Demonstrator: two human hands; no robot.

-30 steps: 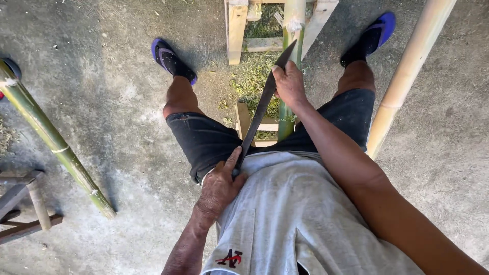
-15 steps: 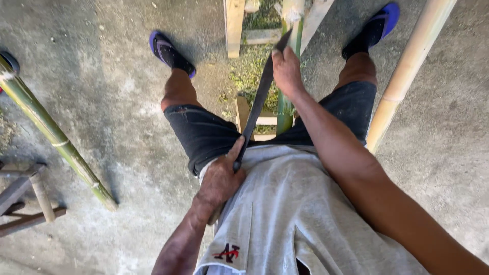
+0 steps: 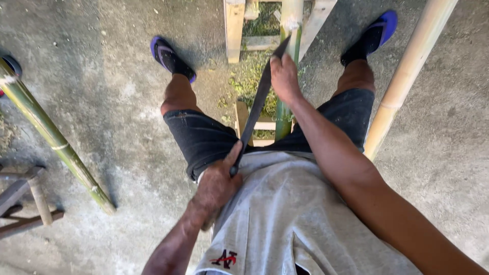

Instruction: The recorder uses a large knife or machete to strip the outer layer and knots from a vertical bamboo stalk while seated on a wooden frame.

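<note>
Here, a long dark blade (image 3: 259,104) is held at both ends across the end of a green bamboo pole (image 3: 286,71) that runs up between the knees and rests on a pale wooden frame (image 3: 235,30). The left hand (image 3: 216,186) is closed tight round the handle end, close against the grey shirt (image 3: 285,219); the right hand (image 3: 283,77) is pressed down over the far end of the blade, fingers wrapped on it where it meets the pole. The work is judged to be under way but not far along: the pole still shows green skin over most of its visible length, with only a pale patch near its top, and green shavings (image 3: 252,76) are scattered on the floor (image 3: 117,102) beneath the frame, so some scraping is taken as done and much as left. By count, three bamboo poles are seen: the one being worked, a second green pole (image 3: 53,137) lying slantwise at the left, and a pale pole (image 3: 407,76) leaning at the right. One blade, one frame and two blue sandals (image 3: 170,56) are in view, and part of one dark wooden stand (image 3: 28,203) shows at the lower left edge.
</note>
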